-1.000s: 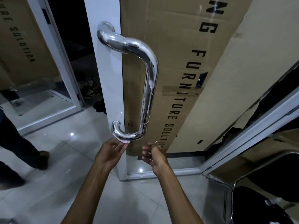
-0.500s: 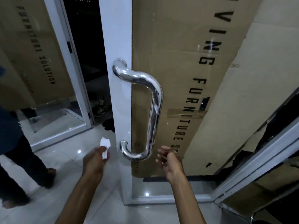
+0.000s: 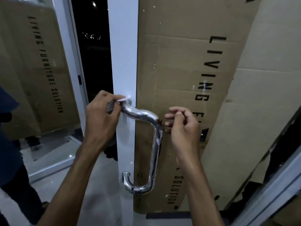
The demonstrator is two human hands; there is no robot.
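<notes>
Left hand (image 3: 101,116) pinches a thin white scrap (image 3: 124,99) onto the top end of the door handle (image 3: 156,144), fingers clamped on it where the handle meets the white door frame (image 3: 123,54). Right hand (image 3: 182,126) sits just beside the handle's upper bend, fingers curled, nothing seen in them. Risks: the flimsy scrap probably tears or skids off slick chrome under the fingertips; pressing could swing the open door. Handle is a polished round tube, D-shaped, mirror-smooth. Cardboard (image 3: 179,62) behind the right fingers is matte and creased.

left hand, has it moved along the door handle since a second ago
Yes. The left hand went up, from the lower end of the door handle to its upper mount, holding a white scrap.
</notes>
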